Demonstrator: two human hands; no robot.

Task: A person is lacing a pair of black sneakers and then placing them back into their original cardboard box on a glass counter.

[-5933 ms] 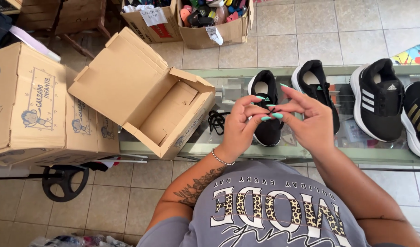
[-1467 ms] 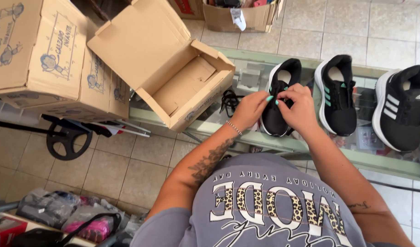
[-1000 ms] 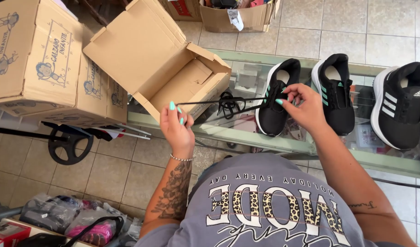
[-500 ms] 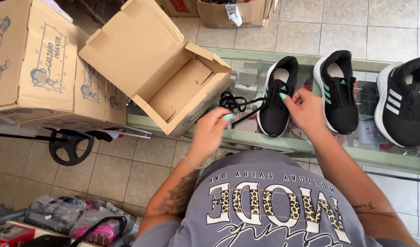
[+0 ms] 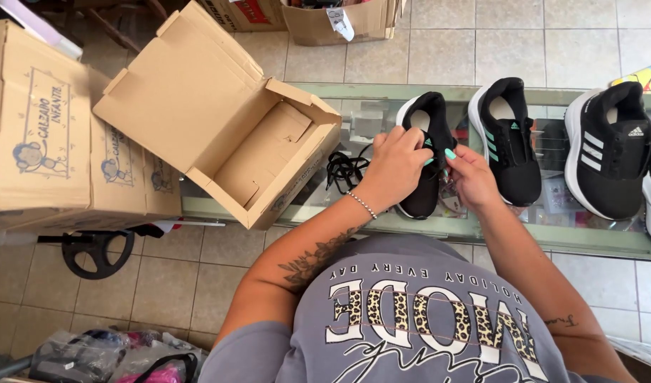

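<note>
A black sneaker with teal marks point(image 5: 426, 124) lies on a glass counter top point(image 5: 368, 113), toe toward me. My left hand point(image 5: 395, 169) rests over the shoe's middle, fingers pinched at the black lace. My right hand point(image 5: 471, 176) meets it from the right, fingertips also closed on the lace area. A loose bundle of black lace point(image 5: 345, 169) trails left of the shoe on the glass.
The matching black sneaker point(image 5: 511, 138) and a black sneaker with white stripes point(image 5: 610, 152) lie to the right. An open cardboard shoe box point(image 5: 226, 128) sits at the counter's left end, beside stacked printed cartons point(image 5: 48, 135). Bags lie on the tiled floor point(image 5: 112, 354).
My left hand had pulled the lace far out to the left and has come back onto the shoe. Both hands are together over the laces again.
</note>
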